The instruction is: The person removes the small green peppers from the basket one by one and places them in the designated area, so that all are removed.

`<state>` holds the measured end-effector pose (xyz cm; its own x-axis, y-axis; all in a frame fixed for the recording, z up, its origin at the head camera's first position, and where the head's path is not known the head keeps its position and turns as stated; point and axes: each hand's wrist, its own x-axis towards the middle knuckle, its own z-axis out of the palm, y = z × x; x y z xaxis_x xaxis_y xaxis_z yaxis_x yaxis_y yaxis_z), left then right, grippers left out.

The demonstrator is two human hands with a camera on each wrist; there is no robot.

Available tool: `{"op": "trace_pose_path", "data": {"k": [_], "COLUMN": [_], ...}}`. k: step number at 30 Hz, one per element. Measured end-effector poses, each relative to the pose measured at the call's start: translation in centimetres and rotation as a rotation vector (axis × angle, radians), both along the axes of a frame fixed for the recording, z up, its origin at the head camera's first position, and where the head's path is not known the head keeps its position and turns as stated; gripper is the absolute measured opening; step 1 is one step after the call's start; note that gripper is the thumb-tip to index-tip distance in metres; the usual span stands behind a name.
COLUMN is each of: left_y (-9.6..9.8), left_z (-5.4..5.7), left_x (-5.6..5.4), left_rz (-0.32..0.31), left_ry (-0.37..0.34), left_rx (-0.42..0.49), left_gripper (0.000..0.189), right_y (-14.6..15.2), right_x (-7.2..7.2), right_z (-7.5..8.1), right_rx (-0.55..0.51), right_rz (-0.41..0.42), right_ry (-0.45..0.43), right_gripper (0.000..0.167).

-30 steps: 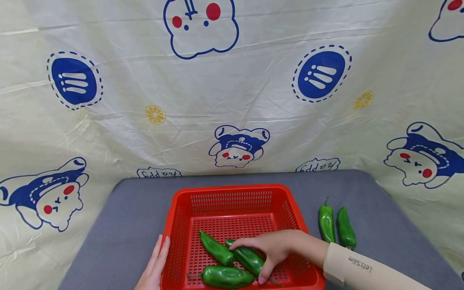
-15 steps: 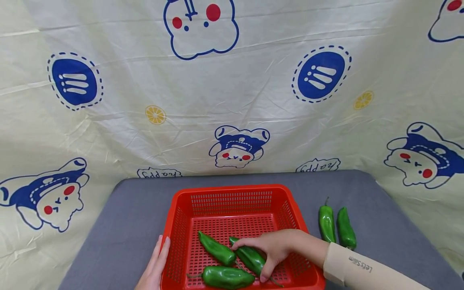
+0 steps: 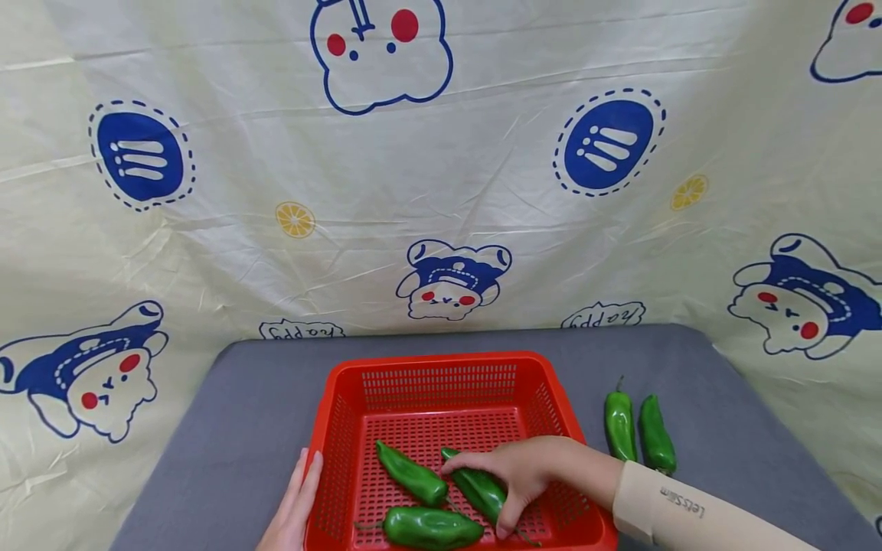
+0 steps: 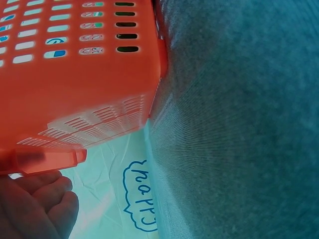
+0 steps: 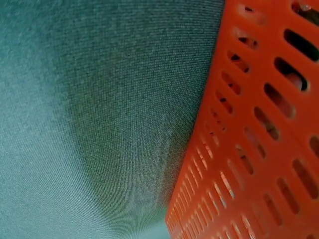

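Inside a red plastic basket (image 3: 441,366), my right hand (image 3: 527,471) grips a long green pepper (image 3: 482,493), with thumb and fingers spread along its two ends. Two more green peppers lie on the basket floor: one slanting pepper (image 3: 412,473) left of the held one, and a sideways pepper (image 3: 432,528) nearer the front. My left hand (image 3: 292,509) rests against the basket's outer left side, its fingers fairly straight. Seen from the left wrist, those fingers (image 4: 52,196) lie just by the basket rim (image 4: 45,162). The basket wall (image 5: 259,149) hides the right hand in the right wrist view.
On the grey tabletop (image 3: 262,413), right of the basket, lie two other green peppers, a lighter pepper (image 3: 620,425) and a darker pepper (image 3: 657,435). A printed cream cloth (image 3: 441,176) hangs behind and around the table.
The gripped pepper has shifted slightly right, away from the slanting pepper, with the right hand still on it. The left hand stays at the basket's side.
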<state>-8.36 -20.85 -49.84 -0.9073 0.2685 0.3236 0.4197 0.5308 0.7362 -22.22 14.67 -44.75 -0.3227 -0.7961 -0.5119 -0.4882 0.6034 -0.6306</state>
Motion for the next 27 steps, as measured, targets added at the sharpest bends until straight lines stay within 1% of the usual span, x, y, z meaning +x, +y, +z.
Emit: {"op": "trace_pose_path", "data": {"k": [3,6,9,12,17,18,20,24,26,27], "left_y": [-0.1,-0.1,0.0,0.0,0.3,0.3,0.4,0.4,0.3,0.2], "left_z": [-0.3,-0.5,-0.4,-0.3,-0.1,-0.1,-0.1,-0.2,-0.3,-0.3], "left_x": [-0.1,-0.1,-0.1,-0.1,-0.2,-0.3,-0.3,-0.3,-0.3,-0.3], "left_rz": [0.017,0.018,0.004,0.008,0.037,0.039,0.045,0.056,0.061,0.059], "left_ry": [0.080,0.091,0.062,0.084,0.197,0.207,0.229,0.242,0.252,0.246], "left_rx": [-0.046,-0.049,-0.023,-0.028,-0.087,-0.089,-0.096,-0.097,-0.103,-0.098], "left_gripper": [0.093,0.093,0.097,0.099,0.092,0.091,0.091,0.091,0.090,0.090], "right_y": [-0.1,0.0,0.1,0.3,0.6,0.7,1.0,1.6,1.9,2.0], "right_x": [-0.1,-0.1,-0.1,0.0,0.1,0.2,0.2,0.4,0.5,0.5], "right_z": [-0.1,-0.2,-0.2,-0.1,0.6,0.8,1.2,2.0,2.5,2.9], "right_rx": [0.028,0.017,-0.010,-0.032,-0.087,-0.104,-0.141,-0.206,-0.235,-0.256], "right_rz": [0.006,-0.013,-0.026,-0.035,-0.099,-0.107,-0.129,-0.173,-0.204,-0.224], "right_ry": [-0.009,-0.022,-0.029,-0.018,0.042,0.059,0.067,0.057,0.049,0.040], "right_gripper": [0.093,0.091,0.089,0.089,0.088,0.088,0.088,0.088,0.088,0.088]}}
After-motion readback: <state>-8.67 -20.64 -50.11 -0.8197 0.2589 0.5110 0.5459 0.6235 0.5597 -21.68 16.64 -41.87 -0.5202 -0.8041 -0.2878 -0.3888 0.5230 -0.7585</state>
